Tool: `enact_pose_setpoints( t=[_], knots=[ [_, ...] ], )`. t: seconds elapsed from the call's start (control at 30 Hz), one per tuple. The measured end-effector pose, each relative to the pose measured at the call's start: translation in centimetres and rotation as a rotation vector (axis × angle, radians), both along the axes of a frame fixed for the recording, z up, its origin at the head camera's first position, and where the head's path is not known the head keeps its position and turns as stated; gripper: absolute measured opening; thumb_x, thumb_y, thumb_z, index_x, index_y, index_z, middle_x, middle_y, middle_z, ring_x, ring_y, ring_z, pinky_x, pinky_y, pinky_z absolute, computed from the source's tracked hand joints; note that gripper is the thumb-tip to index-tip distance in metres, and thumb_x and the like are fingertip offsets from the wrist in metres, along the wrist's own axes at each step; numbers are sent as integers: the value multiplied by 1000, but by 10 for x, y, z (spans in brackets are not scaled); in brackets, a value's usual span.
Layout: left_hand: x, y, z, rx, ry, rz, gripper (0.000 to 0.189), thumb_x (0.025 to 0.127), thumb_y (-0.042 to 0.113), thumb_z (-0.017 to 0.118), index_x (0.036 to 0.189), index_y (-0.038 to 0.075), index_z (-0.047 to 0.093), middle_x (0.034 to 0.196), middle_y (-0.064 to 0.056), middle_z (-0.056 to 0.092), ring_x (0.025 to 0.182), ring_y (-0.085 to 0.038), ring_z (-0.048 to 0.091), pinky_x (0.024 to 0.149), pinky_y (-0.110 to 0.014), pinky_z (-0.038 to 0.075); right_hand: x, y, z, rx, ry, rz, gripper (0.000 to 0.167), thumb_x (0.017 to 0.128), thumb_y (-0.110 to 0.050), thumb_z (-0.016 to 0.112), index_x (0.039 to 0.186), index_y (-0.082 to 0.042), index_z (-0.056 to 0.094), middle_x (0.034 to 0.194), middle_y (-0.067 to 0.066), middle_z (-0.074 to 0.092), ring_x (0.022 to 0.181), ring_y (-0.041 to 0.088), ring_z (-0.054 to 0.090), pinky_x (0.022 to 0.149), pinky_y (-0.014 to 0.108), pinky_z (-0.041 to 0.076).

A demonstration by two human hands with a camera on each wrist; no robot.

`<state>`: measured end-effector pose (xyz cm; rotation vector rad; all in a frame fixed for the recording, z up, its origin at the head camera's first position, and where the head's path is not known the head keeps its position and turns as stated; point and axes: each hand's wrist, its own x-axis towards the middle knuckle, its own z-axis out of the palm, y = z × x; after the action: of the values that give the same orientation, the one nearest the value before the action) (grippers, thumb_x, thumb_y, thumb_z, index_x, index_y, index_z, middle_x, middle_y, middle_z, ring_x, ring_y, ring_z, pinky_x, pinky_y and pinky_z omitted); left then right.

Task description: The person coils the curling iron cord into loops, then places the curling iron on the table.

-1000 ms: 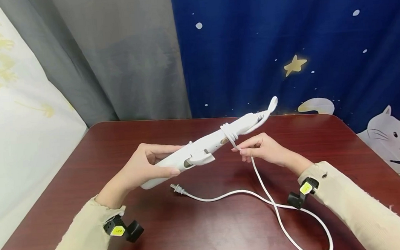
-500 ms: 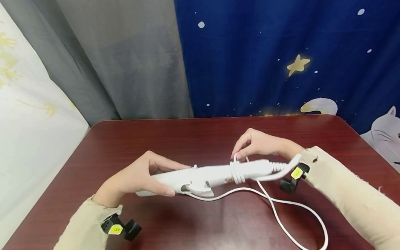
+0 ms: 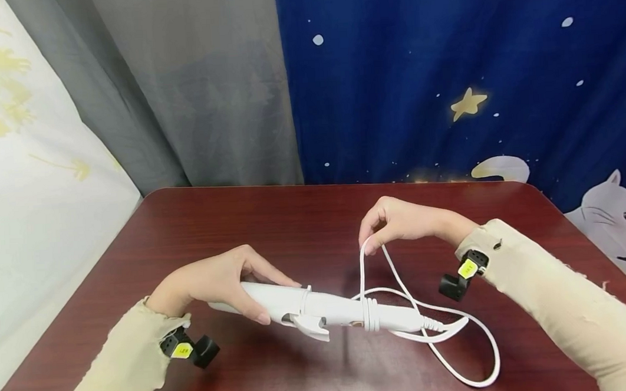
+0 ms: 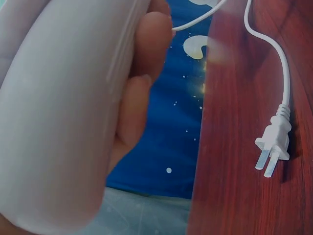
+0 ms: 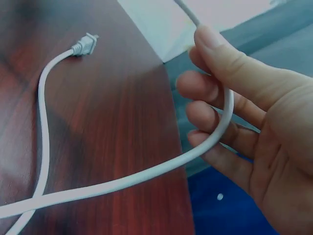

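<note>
Left grip (image 3: 216, 278), lower left of centre, curls round a long white plastic wand (image 3: 332, 308) I see held over the red-brown worktop (image 3: 240, 220), lower middle; right of centre, the right grip (image 3: 407, 219) pinches its thin white cord (image 5: 122, 183), looped round the wand.

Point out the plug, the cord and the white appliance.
Plug (image 4: 275, 133), left wrist view: its main body.
Cord (image 5: 122, 182), right wrist view: the stretch right of its crossing.
White appliance (image 3: 334, 309), head view: middle of its body.
</note>
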<state>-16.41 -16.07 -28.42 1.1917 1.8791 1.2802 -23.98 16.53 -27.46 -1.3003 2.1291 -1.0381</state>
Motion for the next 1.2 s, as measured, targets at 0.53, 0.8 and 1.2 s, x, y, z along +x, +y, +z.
enact_pose_setpoints(
  t=[0.53,0.8,1.2],
  knots=[
    [-3,4,-4,-200,123,156,41,69,27,81,108,25,70,88,7,70,73,-13,61,61,-29,50,38,-8,28,15,138,-19,9,84,-22,68,78,-16,65,66,-6,54,60,7,44,52,23,38],
    [-8,-2,-9,-199,179,263,42,68,30,81,108,23,70,86,9,70,72,-9,58,62,-28,50,43,2,31,-2,116,-49,6,83,-13,68,82,-18,68,56,-8,46,51,6,37,44,24,29],
    [-12,-4,-11,-224,354,511,45,65,38,81,107,25,70,80,13,68,67,-9,56,59,-26,46,53,10,36,84,83,-70,25,90,-11,57,113,-6,66,65,-3,58,51,5,44,43,20,36]
  ],
)
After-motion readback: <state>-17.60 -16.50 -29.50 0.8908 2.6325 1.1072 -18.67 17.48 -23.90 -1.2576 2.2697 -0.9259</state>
